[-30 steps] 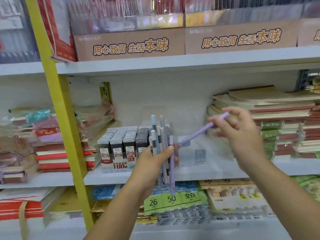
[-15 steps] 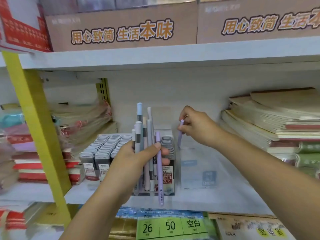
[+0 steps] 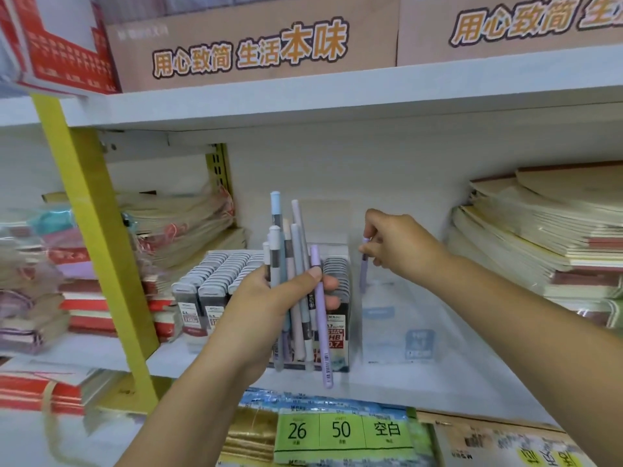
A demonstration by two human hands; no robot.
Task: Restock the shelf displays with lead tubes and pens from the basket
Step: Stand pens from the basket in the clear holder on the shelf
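My left hand (image 3: 269, 298) grips a bundle of pens (image 3: 296, 281), pastel blue, grey, pink and purple, held upright in front of the shelf. My right hand (image 3: 397, 246) pinches a single purple pen (image 3: 363, 269) by its top, upright, with its lower end inside a clear plastic display box (image 3: 401, 318) on the white shelf (image 3: 438, 375). Left of that box stand rows of grey-capped lead tubes (image 3: 219, 274) in a display tray. The basket is out of view.
Stacks of notebooks (image 3: 546, 237) fill the shelf's right side. Wrapped notebooks (image 3: 175, 230) and red books (image 3: 84, 305) sit left, past a yellow upright post (image 3: 91, 230). Brown cardboard boxes (image 3: 256, 42) line the upper shelf. Green price labels (image 3: 340, 429) lie below.
My right hand swung the purple pen from slanted in the air to upright and lowered it into the clear box. The view moved closer to the shelf. My left hand kept its bundle.
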